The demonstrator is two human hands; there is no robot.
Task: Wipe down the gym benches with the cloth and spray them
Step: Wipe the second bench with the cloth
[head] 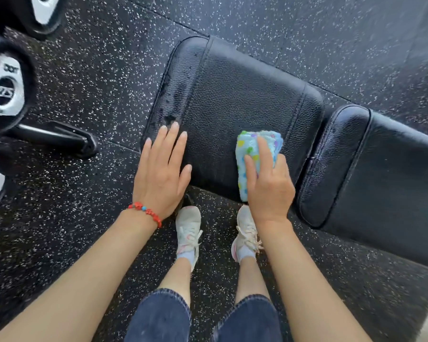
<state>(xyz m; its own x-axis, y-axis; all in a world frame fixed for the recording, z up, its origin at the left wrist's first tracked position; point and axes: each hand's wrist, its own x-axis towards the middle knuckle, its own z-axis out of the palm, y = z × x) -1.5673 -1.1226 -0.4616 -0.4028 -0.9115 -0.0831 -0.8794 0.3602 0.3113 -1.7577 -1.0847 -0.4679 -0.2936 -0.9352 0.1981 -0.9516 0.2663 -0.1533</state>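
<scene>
Under the right hand (269,183), its grip closed around it, the cloth (251,154) presses the bench pad (232,95).

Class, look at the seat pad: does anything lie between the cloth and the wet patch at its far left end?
Only bare pad lies between the cloth and the wet patch. The left hand rests flat nearby.

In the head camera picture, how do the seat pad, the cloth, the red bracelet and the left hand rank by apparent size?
1. seat pad
2. left hand, enlarged by nearness
3. cloth, partly covered
4. red bracelet
</scene>
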